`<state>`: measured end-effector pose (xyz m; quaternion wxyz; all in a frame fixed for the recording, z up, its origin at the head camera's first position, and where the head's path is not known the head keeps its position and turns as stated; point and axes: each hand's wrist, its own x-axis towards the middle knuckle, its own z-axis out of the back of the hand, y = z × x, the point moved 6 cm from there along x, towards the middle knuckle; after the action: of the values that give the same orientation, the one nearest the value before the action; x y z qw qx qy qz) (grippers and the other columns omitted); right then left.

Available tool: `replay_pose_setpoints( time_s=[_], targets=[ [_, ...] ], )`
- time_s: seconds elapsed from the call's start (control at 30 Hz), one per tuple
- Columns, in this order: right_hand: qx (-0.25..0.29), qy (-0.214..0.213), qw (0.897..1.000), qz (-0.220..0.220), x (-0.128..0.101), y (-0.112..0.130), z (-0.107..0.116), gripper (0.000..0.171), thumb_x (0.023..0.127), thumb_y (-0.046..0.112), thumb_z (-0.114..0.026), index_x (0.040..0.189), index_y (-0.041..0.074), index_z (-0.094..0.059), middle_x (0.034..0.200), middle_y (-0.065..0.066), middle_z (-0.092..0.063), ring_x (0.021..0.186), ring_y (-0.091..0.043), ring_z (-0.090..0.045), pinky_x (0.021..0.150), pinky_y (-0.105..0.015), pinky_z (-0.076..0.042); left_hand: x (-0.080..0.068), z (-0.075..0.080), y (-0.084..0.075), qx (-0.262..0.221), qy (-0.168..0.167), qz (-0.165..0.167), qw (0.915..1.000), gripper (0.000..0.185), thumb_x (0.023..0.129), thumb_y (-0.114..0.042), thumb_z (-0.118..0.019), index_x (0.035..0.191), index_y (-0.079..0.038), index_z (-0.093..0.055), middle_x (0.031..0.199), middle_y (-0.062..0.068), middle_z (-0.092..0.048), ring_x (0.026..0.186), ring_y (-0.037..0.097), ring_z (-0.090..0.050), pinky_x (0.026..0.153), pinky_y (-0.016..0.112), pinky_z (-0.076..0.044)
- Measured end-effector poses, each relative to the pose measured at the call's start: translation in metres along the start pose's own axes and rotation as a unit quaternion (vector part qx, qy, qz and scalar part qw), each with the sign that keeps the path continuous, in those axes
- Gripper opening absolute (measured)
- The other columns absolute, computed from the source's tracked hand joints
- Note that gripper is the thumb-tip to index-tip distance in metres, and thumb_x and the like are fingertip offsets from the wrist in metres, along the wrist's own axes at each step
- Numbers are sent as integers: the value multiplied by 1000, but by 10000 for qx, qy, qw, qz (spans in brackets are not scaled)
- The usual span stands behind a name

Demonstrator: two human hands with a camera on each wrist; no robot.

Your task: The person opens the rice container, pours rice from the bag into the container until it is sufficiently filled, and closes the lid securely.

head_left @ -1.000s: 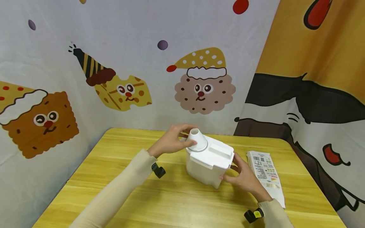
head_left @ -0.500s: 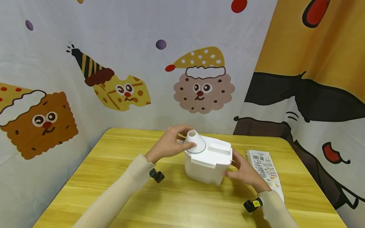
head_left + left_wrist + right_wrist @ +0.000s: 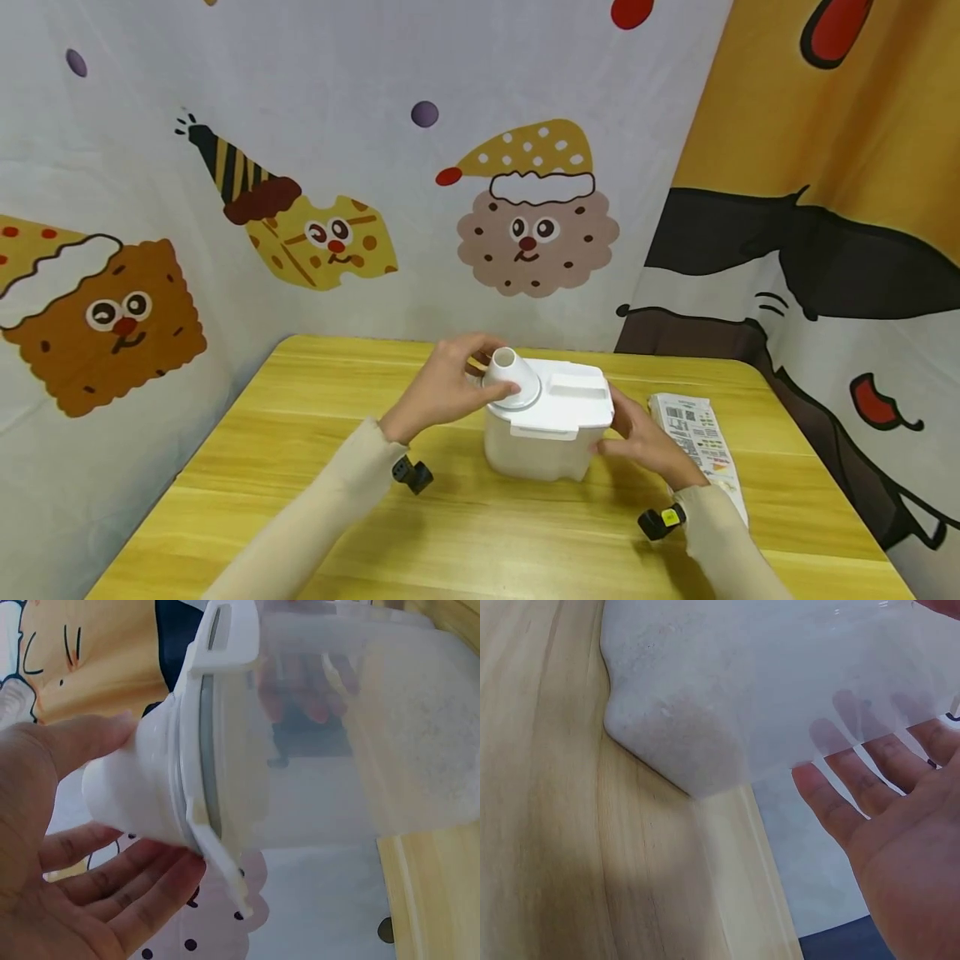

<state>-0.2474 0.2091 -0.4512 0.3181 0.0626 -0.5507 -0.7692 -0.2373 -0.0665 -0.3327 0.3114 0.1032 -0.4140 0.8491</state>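
A translucent white storage container (image 3: 534,454) with a white lid (image 3: 573,404) sits near the middle of the table. On the lid's left part rises a white cone-shaped spout (image 3: 507,372) with an open top. My left hand (image 3: 448,382) holds this spout, thumb on the near side and fingers round the back; the left wrist view shows the fingertips right at its base. My right hand (image 3: 643,437) grips the container's right end, thumb in front. Through the clear wall (image 3: 795,690) in the right wrist view, its fingertips show along the far side. Pale grainy contents (image 3: 427,705) lie toward the bottom.
A flat white printed packet (image 3: 701,450) lies to the right, partly behind the right forearm. The wooden table (image 3: 360,492) meets a cartoon-printed cloth (image 3: 360,167) at its back edge. Small black cameras are strapped to both wrists.
The container has turned a little and levelled out, its long front side now facing me more squarely. The spout has shifted slightly left and down, and both hands have moved with it.
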Motion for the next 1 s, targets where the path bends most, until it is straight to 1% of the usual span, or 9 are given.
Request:
replay_pose_setpoints(
  time_s=[0.07, 0.17, 0.23, 0.37, 0.47, 0.53, 0.63, 0.77, 1.0],
  targets=[
    [-45, -44, 10000, -25, -2, 0, -1, 97, 84, 3, -75, 164, 22, -23, 158, 5, -45, 136, -2, -50, 108, -19, -42, 1, 0, 1, -17, 103, -39, 9999, 43, 85, -31, -85, 121, -14, -69, 109, -1, -72, 97, 12, -68, 82, 34, -62],
    [-164, -197, 9997, -22, -7, 3, -1, 97, 86, 3, -76, 164, 22, -22, 159, 3, -43, 136, 1, -48, 108, -19, -41, 3, 1, 4, -42, 338, -3, 9994, 45, 86, -31, -85, 124, -15, -68, 114, -3, -71, 104, 12, -66, 88, 35, -61],
    [-263, -361, 9990, -55, -9, 3, -2, 96, 86, 3, -76, 164, 23, -23, 160, 1, -42, 137, 3, -46, 108, -18, -41, 4, 3, 7, -103, 549, 59, 9984, 48, 86, -31, -84, 129, -16, -66, 121, -4, -70, 112, 14, -65, 95, 38, -59],
    [-288, -758, 9967, 20, -13, 6, -4, 91, 87, 1, -76, 162, 18, -28, 156, 6, -44, 136, 5, -47, 106, -16, -44, 8, 6, 11, -393, 934, 109, 9948, 56, 89, -30, -82, 139, -17, -62, 137, -3, -65, 126, 18, -61, 108, 43, -52],
    [-186, -1084, 9939, 113, -15, 8, -6, 87, 87, -3, -76, 160, 14, -31, 153, 13, -46, 136, 5, -48, 103, -14, -47, 11, 5, 14, -652, 1121, -3, 9916, 56, 90, -26, -80, 142, -16, -60, 142, -1, -63, 131, 20, -59, 112, 45, -49],
    [-139, -1286, 9915, 114, -16, 9, -8, 86, 87, -4, -76, 159, 13, -32, 153, 13, -47, 137, 4, -47, 102, -14, -47, 13, 5, 14, -752, 1209, -99, 9898, 53, 92, -23, -79, 141, -15, -61, 141, 1, -63, 131, 20, -60, 111, 45, -50],
    [-108, -1532, 9881, -3, -18, 10, -10, 84, 89, -2, -76, 159, 16, -34, 154, 11, -47, 138, 5, -46, 100, -14, -48, 15, 3, 14, -805, 1288, -182, 9882, 48, 93, -21, -77, 139, -16, -63, 138, 3, -66, 129, 19, -61, 108, 43, -52],
    [-115, -1726, 9849, -98, -21, 12, -12, 81, 89, 1, -76, 158, 17, -37, 153, 9, -48, 137, 6, -46, 99, -14, -50, 16, 1, 14, -787, 1285, -160, 9885, 44, 93, -21, -77, 135, -18, -66, 134, 1, -68, 125, 16, -63, 106, 38, -54],
    [-176, -1563, 9875, 19, -19, 13, -11, 78, 90, -2, -75, 157, 14, -39, 150, 11, -50, 134, 4, -50, 98, -17, -52, 13, 0, 13, -796, 1208, -78, 9895, 43, 91, -24, -79, 132, -19, -68, 128, -2, -70, 120, 16, -65, 104, 38, -55]
  ],
)
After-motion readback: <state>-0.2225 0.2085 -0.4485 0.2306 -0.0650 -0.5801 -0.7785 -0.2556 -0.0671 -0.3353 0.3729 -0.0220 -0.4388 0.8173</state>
